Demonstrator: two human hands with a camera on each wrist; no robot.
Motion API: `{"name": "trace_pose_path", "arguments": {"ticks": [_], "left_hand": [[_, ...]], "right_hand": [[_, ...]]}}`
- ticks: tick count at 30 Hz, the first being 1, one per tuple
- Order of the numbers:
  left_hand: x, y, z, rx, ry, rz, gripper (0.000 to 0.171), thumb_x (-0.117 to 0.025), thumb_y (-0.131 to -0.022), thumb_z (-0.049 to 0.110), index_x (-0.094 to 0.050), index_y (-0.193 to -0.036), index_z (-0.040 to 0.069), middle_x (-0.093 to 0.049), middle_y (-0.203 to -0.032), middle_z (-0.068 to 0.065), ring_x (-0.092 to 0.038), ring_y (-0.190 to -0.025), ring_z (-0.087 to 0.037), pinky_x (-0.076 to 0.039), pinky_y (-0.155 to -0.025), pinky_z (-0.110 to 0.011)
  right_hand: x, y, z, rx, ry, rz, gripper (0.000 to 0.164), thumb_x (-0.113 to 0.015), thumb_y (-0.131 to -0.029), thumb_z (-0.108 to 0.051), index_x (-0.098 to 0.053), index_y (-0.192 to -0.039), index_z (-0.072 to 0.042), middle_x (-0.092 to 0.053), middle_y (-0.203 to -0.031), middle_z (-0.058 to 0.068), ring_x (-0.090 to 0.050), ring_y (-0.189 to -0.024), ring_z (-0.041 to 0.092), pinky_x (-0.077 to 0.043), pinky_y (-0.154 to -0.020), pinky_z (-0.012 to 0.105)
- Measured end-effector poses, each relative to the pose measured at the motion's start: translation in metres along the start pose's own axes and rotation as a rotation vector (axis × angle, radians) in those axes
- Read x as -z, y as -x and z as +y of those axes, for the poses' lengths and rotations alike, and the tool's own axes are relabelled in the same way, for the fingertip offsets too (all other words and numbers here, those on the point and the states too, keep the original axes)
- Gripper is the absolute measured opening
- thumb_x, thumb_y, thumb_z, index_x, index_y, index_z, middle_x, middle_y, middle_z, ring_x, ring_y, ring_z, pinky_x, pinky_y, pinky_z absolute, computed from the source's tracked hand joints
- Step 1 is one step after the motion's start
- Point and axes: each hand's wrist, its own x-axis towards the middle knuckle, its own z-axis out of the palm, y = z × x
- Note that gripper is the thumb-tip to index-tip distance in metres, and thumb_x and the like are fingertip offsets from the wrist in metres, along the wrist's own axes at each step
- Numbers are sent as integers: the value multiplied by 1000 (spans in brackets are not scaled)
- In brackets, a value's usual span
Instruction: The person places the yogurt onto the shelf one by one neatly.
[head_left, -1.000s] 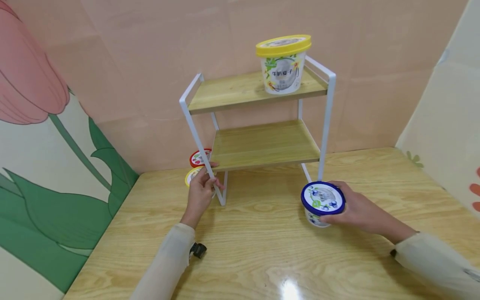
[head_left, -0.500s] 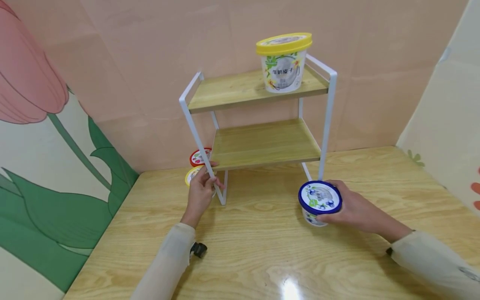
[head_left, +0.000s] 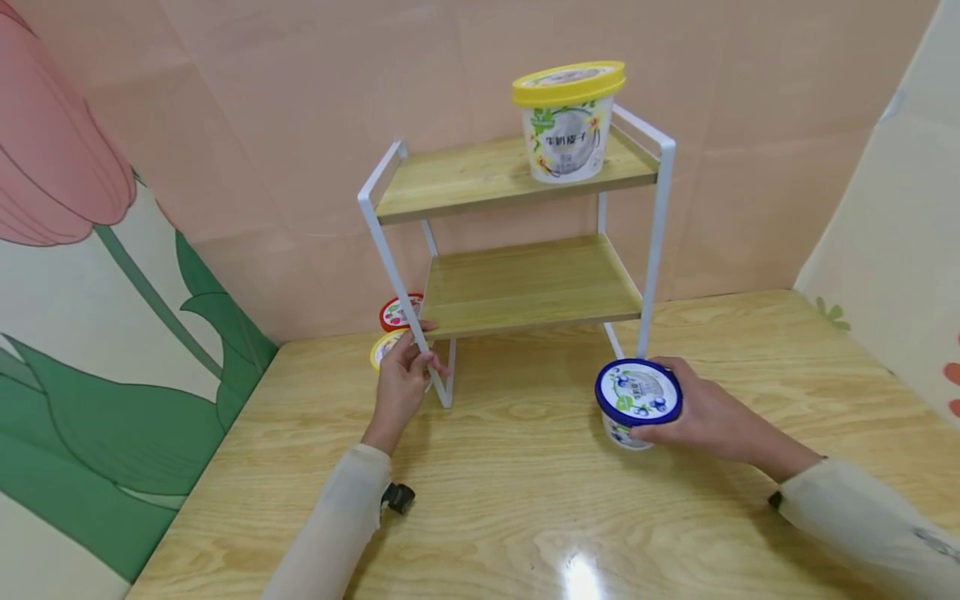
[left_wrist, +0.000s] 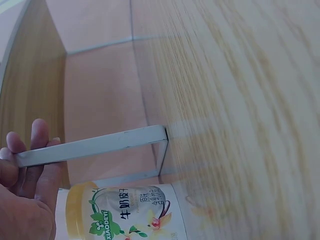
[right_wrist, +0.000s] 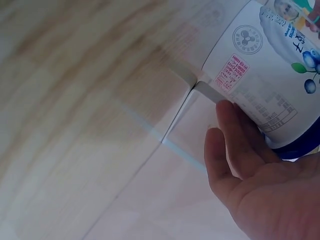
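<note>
My left hand [head_left: 400,390] grips the lower front left leg [left_wrist: 95,148] of a two-tier shelf rack, its fingers curled round the white metal. At the rack's right front leg, my right hand [head_left: 708,417] holds a white tub with a blue lid [head_left: 639,393], thumb on the near side. This tub is upright, and in the right wrist view its base [right_wrist: 225,37] meets its reflection on the tabletop. Part of its far side is hidden by the fingers [right_wrist: 240,140]. A yellow-lidded tub [left_wrist: 135,215] stands just beyond the left hand.
Another yellow-lidded tub [head_left: 568,133] stands on the right part of the upper wooden shelf [head_left: 457,179]. The lower shelf [head_left: 525,287] is bare. Behind the left leg, a red-lidded tub [head_left: 394,313] is partly hidden. A pink wall covering [head_left: 300,125] closes off the table's back.
My right hand has shifted the blue-lidded tub slightly left, closer to the rack's right front leg. The left hand keeps its hold on the left leg.
</note>
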Motion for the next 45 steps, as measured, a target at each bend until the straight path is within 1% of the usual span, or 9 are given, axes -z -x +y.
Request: {"name": "trace_pose_path", "arguments": {"ticks": [7, 16, 20, 23, 31, 35, 38, 42, 45], "left_hand": [[1, 0, 0, 4, -15, -3, 39, -49, -96, -13, -58, -129, 5, -60, -76, -31, -68, -74, -52, -41, -49, -23], [0, -1, -1, 30, 15, 3, 39, -48, -96, -14, -57, -130, 4, -59, -75, -28, -66, -73, -53, -51, -55, -29], [0, -1, -2, 34, 26, 8, 40, -48, -96, -14, -58, -130, 5, -59, -74, -24, -65, -73, -54, -57, -61, -31], [-1, -1, -2, 35, 36, 4, 40, -48, -96, -14, -58, -129, 5, -59, -75, -26, -66, -72, -54, -60, -66, -33], [1, -2, -2, 26, 33, -5, 40, -49, -95, -14, -58, -130, 6, -59, -76, -30, -67, -72, -51, -58, -65, -36], [0, -3, -2, 22, 32, -7, 40, -49, -95, -14, -58, -130, 5, -60, -75, -30, -66, -73, -55, -58, -65, -43], [0, -3, -2, 29, 43, -6, 40, -48, -95, -14, -57, -130, 4, -59, -74, -29, -64, -73, -58, -59, -65, -42], [0, -2, -2, 36, 53, -4, 40, -47, -95, -15, -57, -130, 5, -58, -74, -26, -64, -71, -55, -60, -66, -41], [0, -2, -3, 30, 51, -6, 40, -47, -95, -15, -57, -130, 4, -58, -74, -26, -65, -70, -53, -61, -69, -45]], "right_hand": [[-1, -2, 1, 15, 23, 19, 109, -84, -72, -53, -28, -147, 2, -57, -130, 26, -61, -114, 42, -52, -88, 60], [2, -1, 2, 31, 40, 36, 107, -85, -71, -54, -30, -146, 0, -60, -127, 25, -62, -112, 41, -53, -86, 59], [3, -2, 2, 33, 46, 32, 107, -84, -72, -54, -30, -146, 0, -59, -129, 25, -61, -113, 42, -53, -87, 60], [3, -2, 2, 38, 45, 35, 106, -85, -71, -53, -31, -145, 0, -60, -128, 25, -62, -112, 41, -52, -87, 59], [2, -2, 4, 53, 60, 59, 104, -84, -72, -55, -33, -145, -1, -62, -125, 23, -62, -111, 41, -51, -87, 59], [3, -1, 4, 54, 62, 58, 104, -83, -72, -55, -32, -146, -1, -60, -128, 23, -61, -113, 42, -50, -88, 62], [3, -1, 3, 58, 60, 60, 104, -83, -72, -54, -32, -146, -2, -60, -128, 24, -61, -114, 44, -49, -88, 64], [4, -1, 2, 64, 52, 63, 103, -83, -73, -53, -31, -147, -3, -60, -129, 24, -60, -115, 45, -49, -88, 65], [4, 0, 1, 69, 46, 60, 103, -83, -74, -52, -30, -148, -3, -59, -129, 25, -60, -115, 46, -48, -88, 66]]}}
